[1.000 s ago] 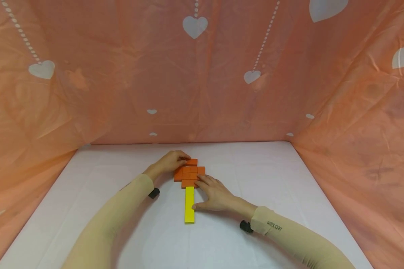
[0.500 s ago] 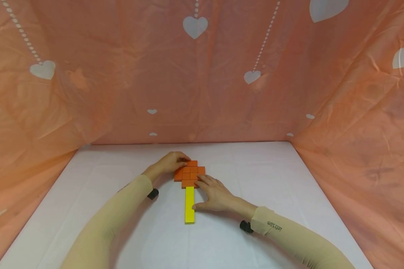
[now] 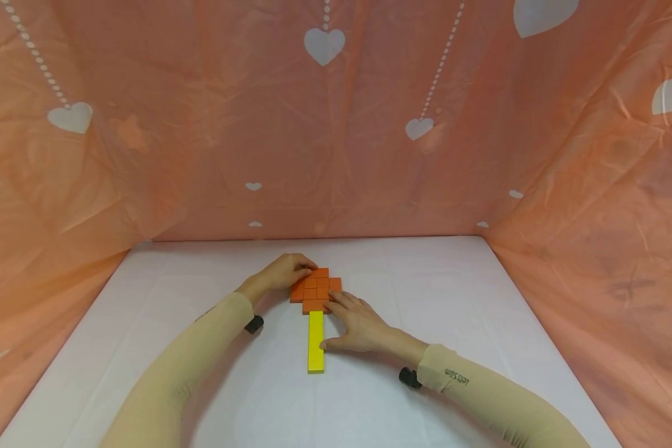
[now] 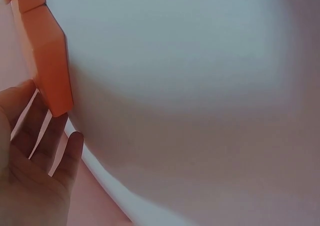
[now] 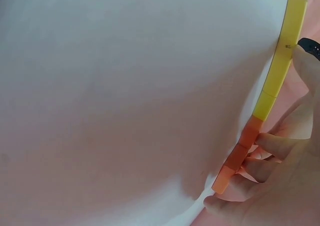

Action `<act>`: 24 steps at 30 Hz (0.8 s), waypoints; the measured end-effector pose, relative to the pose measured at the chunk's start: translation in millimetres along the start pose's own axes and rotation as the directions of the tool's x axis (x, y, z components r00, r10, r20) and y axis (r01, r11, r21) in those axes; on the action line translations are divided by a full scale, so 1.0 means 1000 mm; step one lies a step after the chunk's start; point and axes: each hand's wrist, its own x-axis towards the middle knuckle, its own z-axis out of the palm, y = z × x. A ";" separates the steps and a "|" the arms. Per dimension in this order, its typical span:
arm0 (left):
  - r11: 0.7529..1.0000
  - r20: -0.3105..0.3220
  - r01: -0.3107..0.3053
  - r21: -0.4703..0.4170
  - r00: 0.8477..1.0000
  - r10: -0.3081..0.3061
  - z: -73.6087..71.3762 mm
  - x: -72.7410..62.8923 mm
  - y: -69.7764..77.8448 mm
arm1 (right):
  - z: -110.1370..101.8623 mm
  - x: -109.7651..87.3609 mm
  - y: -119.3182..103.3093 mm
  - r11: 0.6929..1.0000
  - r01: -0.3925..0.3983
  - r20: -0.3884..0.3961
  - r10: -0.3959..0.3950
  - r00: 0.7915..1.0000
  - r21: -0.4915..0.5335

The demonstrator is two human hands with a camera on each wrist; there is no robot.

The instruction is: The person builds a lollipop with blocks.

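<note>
In the head view, flat orange blocks [image 3: 316,288] lie edge to edge on the white table, forming a stepped patch. From its near side a yellow strip [image 3: 316,342] made of yellow pieces runs toward the person. My left hand [image 3: 284,270] pinches the left end of the top orange block [image 3: 321,272], covering part of it; that block now touches the patch. Spread out along the right side, my right hand [image 3: 360,322] rests its fingertips on the orange blocks and its thumb against the yellow strip. The left wrist view shows an orange block [image 4: 52,65] beside the fingers.
The white table [image 3: 425,280] has a far edge that meets a pink curtain [image 3: 369,186] with white hearts. Curtain also hangs on the left and right sides. Small black devices [image 3: 409,377] sit under both wrists, near the sleeve ends.
The top orange block has slid slightly toward the person with my left hand, closing the thin gap to the orange patch. My right hand has stayed in place.
</note>
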 end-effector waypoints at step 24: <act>0.994 -0.187 0.084 0.074 0.980 -0.069 -0.014 -0.037 0.009 | -0.009 -0.002 0.002 1.000 0.012 -0.069 -0.013 0.998 -0.012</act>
